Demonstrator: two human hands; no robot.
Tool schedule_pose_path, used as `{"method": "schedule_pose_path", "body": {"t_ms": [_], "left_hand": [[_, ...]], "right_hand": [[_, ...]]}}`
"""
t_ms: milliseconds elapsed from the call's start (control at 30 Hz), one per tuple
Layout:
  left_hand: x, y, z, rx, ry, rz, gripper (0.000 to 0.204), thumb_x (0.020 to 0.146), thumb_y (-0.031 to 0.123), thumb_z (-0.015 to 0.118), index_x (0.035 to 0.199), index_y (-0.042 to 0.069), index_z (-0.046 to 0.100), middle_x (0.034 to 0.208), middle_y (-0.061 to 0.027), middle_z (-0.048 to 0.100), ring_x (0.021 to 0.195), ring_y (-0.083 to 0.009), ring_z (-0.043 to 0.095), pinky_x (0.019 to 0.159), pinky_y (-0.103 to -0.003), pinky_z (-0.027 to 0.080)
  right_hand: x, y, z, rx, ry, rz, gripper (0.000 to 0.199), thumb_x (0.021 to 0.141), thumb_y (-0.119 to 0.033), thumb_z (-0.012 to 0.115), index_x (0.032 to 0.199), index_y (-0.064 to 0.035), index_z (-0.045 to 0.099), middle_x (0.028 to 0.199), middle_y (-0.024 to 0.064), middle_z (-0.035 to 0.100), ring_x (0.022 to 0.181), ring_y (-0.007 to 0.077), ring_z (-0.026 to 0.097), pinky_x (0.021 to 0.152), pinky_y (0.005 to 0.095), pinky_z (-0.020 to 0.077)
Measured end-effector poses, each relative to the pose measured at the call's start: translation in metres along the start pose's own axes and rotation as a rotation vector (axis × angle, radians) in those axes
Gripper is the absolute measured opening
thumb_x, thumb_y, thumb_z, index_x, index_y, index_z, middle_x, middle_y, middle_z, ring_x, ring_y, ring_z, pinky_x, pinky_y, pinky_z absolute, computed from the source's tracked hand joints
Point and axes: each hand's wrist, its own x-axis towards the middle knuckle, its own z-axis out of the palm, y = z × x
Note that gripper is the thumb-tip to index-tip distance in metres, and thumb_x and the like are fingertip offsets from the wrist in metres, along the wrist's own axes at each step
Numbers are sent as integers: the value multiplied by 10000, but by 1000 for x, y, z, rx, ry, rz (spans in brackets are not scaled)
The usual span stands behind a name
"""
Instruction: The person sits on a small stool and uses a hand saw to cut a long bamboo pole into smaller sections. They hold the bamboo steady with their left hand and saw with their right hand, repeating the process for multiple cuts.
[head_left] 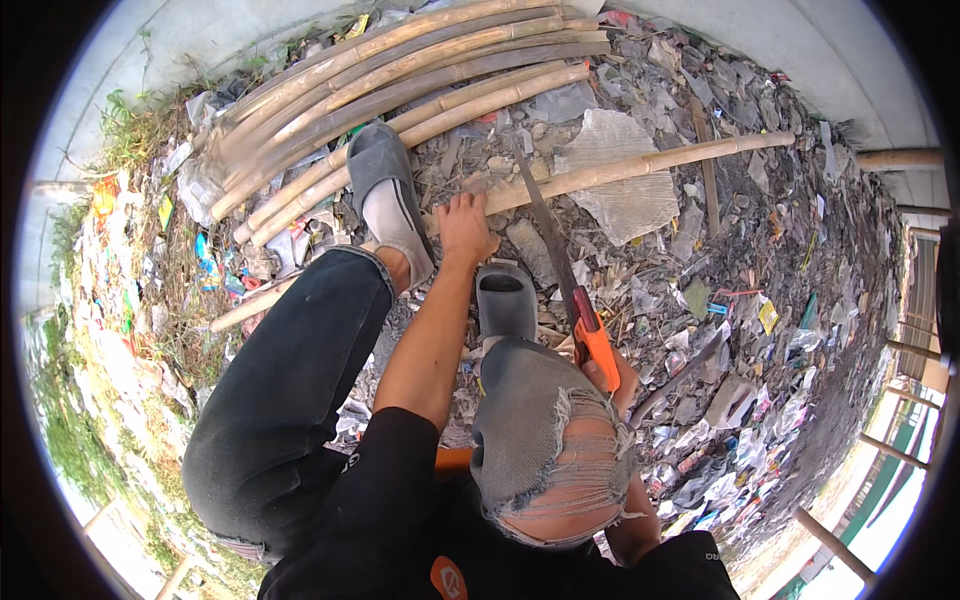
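Note:
A bamboo pole [690, 154] lies across the littered ground, running from the lower left to the upper right. My left hand [465, 228] is closed round it, just right of my grey shoe [385, 165], which rests over the pole. In my right hand [623, 380] is the orange grip of a hand saw [553, 240]; my raised right knee hides part of that hand. The saw's long dark blade points away from me and crosses the pole a little to the right of my left hand. Whether its teeth have cut into the bamboo I cannot tell.
Several more bamboo poles [430, 55] lie side by side at the far left, near a pale wall [790, 50]. A flat grey slab [622, 205] sits under the pole. Plastic scraps and rubble cover the ground. My other grey shoe [507, 300] stands near the saw.

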Motion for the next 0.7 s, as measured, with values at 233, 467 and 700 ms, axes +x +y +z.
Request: {"method": "schedule_pose_path", "body": {"t_ms": [233,467,700], "left_hand": [[26,-35,1,27,-207,-32,538,737,413,822,1206,156,763,1049,-137,781,1002,-320,751,1057,-507,440],[34,-35,-3,-121,-304,-150,556,728,500,826,1161,152,796,1048,-149,798,1002,-347,766,901,-482,597],[29,-36,10,-76,-246,-173,489,755,459,822,1083,98,786,1010,-184,789,974,-358,767,872,-475,605]], "right_hand": [[1,-14,4,-67,-22,125,286,975,-241,710,1006,42,691,689,57,600,604,106,529,565,301,447],[16,-43,17,-127,-59,118,234,976,-195,711,999,37,699,682,64,606,603,113,548,570,318,465],[56,-56,62,-261,-12,-8,198,982,-169,684,951,27,682,657,114,600,557,195,561,579,360,481]]}}
